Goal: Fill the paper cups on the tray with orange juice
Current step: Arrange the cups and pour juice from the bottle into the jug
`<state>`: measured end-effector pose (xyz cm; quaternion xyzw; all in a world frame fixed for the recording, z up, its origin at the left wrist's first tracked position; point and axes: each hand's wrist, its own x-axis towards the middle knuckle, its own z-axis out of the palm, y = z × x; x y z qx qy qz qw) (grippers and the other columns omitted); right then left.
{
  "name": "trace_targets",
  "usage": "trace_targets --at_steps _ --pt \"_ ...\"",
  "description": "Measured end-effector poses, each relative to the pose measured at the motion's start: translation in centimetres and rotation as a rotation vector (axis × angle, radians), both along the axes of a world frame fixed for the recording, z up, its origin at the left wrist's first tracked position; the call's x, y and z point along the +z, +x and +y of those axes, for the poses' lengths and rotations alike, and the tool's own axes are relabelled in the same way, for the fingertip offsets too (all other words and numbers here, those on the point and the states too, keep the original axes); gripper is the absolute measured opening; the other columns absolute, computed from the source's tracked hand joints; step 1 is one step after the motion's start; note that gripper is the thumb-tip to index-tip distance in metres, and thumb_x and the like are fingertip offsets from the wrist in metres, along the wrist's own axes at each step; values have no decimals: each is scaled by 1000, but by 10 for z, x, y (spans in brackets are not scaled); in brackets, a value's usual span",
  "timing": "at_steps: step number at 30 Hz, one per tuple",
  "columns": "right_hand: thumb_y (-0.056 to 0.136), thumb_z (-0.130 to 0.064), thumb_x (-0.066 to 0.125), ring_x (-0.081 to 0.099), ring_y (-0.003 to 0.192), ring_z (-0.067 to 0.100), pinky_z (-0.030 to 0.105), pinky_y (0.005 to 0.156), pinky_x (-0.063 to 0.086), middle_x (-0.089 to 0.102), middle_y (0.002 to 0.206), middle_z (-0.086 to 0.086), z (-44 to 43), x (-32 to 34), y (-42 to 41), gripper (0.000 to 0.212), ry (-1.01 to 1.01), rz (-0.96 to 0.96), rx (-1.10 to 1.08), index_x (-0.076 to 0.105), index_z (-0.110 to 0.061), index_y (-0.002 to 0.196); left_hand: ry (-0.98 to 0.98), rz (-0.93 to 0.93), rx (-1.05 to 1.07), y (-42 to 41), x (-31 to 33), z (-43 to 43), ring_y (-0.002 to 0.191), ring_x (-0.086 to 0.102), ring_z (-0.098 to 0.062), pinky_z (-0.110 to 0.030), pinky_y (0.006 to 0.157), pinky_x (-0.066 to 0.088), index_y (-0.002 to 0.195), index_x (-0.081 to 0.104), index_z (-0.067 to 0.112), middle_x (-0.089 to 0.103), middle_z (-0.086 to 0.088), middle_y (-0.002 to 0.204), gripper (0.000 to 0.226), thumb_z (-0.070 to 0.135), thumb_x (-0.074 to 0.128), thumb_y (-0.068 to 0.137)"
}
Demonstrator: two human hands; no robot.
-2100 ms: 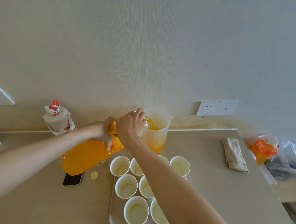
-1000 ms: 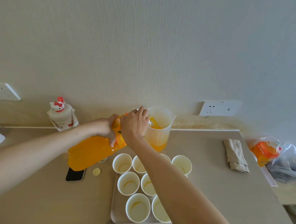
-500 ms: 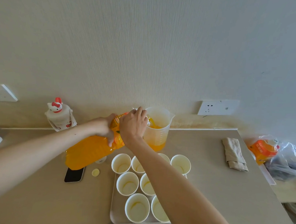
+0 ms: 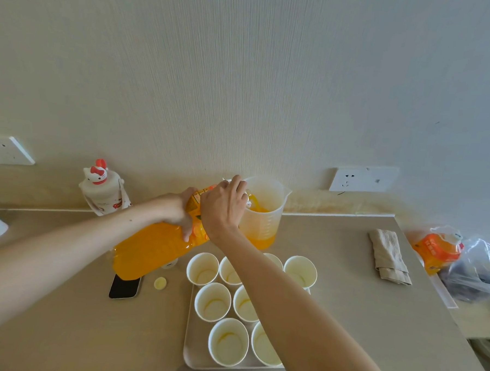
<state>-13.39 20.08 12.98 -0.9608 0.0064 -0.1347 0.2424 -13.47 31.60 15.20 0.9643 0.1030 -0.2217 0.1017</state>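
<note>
Slanting under left hand (image 4: pixel 178 210), right hand (image 4: pixel 223 207): juice bottle (image 4: pixel 149 248)

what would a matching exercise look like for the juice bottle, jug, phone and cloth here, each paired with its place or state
Things:
1. juice bottle
2. jug
3. phone
4. cloth

Places or states:
a. folded, right of the tray
b. tipped over, gripped by the left hand
c. lying flat, left of the tray
d. upright, orange at the bottom

Pairs: 1-b, 2-d, 3-c, 4-a
</note>
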Motion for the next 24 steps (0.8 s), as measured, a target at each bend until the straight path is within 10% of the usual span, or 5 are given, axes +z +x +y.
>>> trace_targets --at_steps 24 --pt "100 -23 32 37 121 28 37 96 34 42 127 12 -8 6 -2 40 -18 90 94 53 0 124 7 26 -2 -5 13 -9 115 55 -31 -35 79 47 151 10 27 51 -11 136 117 29 86 62"
